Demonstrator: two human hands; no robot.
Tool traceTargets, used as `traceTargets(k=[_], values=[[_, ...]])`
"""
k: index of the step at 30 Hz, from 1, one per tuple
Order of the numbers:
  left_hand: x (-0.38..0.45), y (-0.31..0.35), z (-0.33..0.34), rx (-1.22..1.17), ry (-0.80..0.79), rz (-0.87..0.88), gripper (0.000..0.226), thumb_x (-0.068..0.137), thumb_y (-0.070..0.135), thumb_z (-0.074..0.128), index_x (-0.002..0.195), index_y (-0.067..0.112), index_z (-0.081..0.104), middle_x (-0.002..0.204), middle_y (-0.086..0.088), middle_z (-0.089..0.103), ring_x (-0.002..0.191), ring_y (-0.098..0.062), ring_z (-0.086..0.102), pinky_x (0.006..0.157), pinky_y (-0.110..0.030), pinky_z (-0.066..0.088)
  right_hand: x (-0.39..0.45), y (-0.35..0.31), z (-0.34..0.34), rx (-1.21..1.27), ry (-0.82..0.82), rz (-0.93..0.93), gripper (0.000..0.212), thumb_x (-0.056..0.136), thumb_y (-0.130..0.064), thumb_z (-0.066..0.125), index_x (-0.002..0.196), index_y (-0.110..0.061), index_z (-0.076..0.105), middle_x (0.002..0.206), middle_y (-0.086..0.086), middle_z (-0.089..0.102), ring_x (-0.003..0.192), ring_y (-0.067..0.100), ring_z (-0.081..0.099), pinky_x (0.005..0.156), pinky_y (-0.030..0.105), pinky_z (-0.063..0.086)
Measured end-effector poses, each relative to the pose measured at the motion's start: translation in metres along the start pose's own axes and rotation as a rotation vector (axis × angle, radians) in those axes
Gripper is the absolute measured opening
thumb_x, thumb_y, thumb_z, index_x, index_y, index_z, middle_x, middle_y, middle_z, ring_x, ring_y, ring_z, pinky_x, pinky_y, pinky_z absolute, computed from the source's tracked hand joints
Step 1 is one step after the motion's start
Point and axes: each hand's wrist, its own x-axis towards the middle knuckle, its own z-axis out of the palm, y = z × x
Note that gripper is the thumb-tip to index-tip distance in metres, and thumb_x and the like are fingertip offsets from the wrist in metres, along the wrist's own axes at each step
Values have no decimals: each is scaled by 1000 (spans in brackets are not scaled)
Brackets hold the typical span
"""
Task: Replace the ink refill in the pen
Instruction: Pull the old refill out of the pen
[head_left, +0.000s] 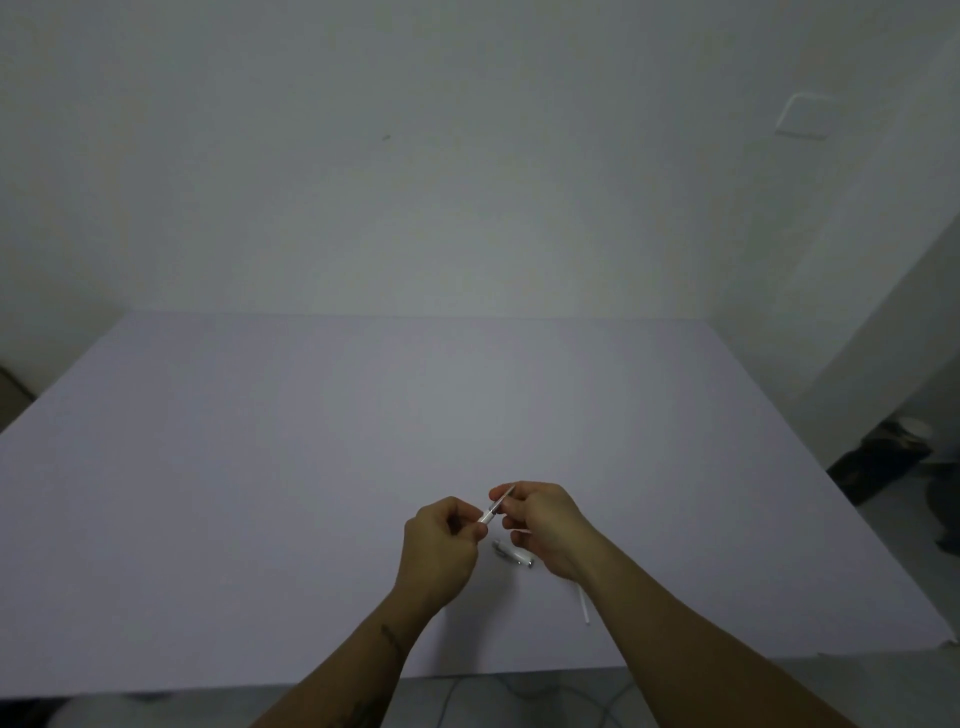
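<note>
A slim white pen part (496, 506) is held tilted between both hands above the white table (260, 467). My left hand (441, 551) pinches its lower end, my right hand (545, 525) pinches the upper end. Another thin white piece sticks out under the right hand's fingers. A second pen section (511, 555) with a metal clip lies on the table just below the hands. A thin white refill (583, 603) lies on the table, partly hidden behind my right wrist.
The table's near edge (519, 670) runs just under my forearms. A plain wall stands behind the table. Dark objects (878, 457) sit on the floor at the right, and cables lie on the floor below the near edge.
</note>
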Motion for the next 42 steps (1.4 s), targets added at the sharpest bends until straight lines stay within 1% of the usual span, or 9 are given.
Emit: traceTargets(k=[3, 6, 13, 18, 23, 28, 34, 39, 42], values=[[0, 0, -2, -10, 6, 5, 11, 84, 9, 68, 83, 20, 71, 72, 7, 68, 68, -9, 64, 57, -13, 44, -1, 1, 1, 38, -33, 22, 17, 92, -5, 58, 96, -9, 74, 86, 10, 66, 74, 21, 56, 62, 30, 50], [1, 1, -3, -23, -2, 2, 13, 83, 8, 68, 82, 21, 70, 73, 6, 68, 69, -9, 64, 58, -15, 45, -1, 2, 2, 11, -4, 19, 11, 90, -16, 65, 89, -7, 72, 79, 8, 63, 68, 20, 53, 58, 28, 48], [2, 1, -3, -73, -11, -34, 13, 79, 8, 73, 79, 21, 71, 73, 2, 68, 70, -13, 64, 59, -18, 46, 0, -3, 3, -77, 12, -46, 27, 90, 1, 53, 86, -14, 76, 88, 9, 69, 78, 20, 59, 68, 31, 51], [2, 3, -3, -117, 9, -39, 16, 77, 8, 73, 76, 23, 69, 71, 3, 68, 67, -11, 63, 58, -18, 46, -1, -2, 4, -25, -37, 2, 11, 88, -11, 65, 97, -11, 71, 85, 8, 66, 72, 20, 57, 59, 28, 50], [4, 6, -3, -138, 28, -42, 20, 74, 6, 75, 71, 25, 69, 68, 4, 68, 62, -8, 62, 57, -21, 48, 0, -2, 7, 3, -17, -32, 13, 90, -12, 64, 79, -10, 70, 72, 7, 59, 65, 18, 52, 57, 29, 44], [5, 1, -4, -131, 52, -47, 22, 73, 7, 75, 69, 27, 68, 64, 5, 68, 59, -6, 63, 53, -16, 46, -2, -6, 5, 55, -81, 37, 23, 92, -1, 55, 102, -12, 74, 86, 8, 65, 77, 21, 55, 66, 30, 49], [6, 1, -5, -136, 54, -58, 20, 73, 7, 76, 70, 26, 69, 64, 5, 69, 58, -7, 63, 53, -17, 46, 0, -4, 8, 62, -20, 41, 13, 92, -20, 65, 97, -9, 69, 87, 9, 61, 76, 22, 53, 62, 30, 47], [7, -2, -5, -113, 52, -55, 21, 73, 8, 76, 69, 27, 68, 64, 5, 68, 60, -8, 63, 54, -18, 47, 2, -6, 7, -7, -1, -11, 20, 93, -5, 57, 89, -13, 76, 85, 7, 64, 75, 20, 56, 64, 30, 50], [6, -3, -5, -108, 56, -58, 20, 74, 9, 76, 69, 27, 68, 65, 6, 68, 61, -9, 64, 54, -17, 47, 2, -7, 5, 11, -30, 3, 23, 92, -3, 57, 99, -14, 76, 91, 8, 65, 79, 21, 55, 66, 30, 50]])
